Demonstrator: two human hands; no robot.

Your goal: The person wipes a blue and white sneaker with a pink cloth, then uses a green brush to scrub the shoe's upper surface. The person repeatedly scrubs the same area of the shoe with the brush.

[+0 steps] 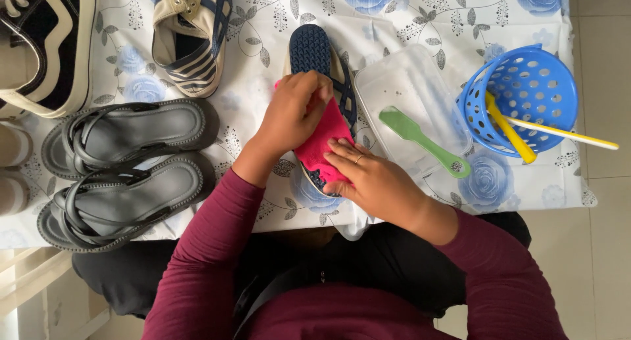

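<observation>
A navy blue sandal [314,51] lies on the flower-printed cloth [263,24], toe pointing away from me. A pink cloth [323,143] covers its middle and heel. My left hand [292,110] is closed on the upper part of the pink cloth, pressing it on the sandal. My right hand [371,179] lies flat on the cloth's lower end, fingers together, a ring on one finger. Both arms wear maroon sleeves.
A pair of grey strappy sandals [128,166] lies at the left. A striped sneaker [194,38] and a black-and-white sneaker [49,44] are at the back. A clear plastic tub [401,84] holds a green brush [424,139]. A blue perforated basket [526,93] holds yellow-handled tools.
</observation>
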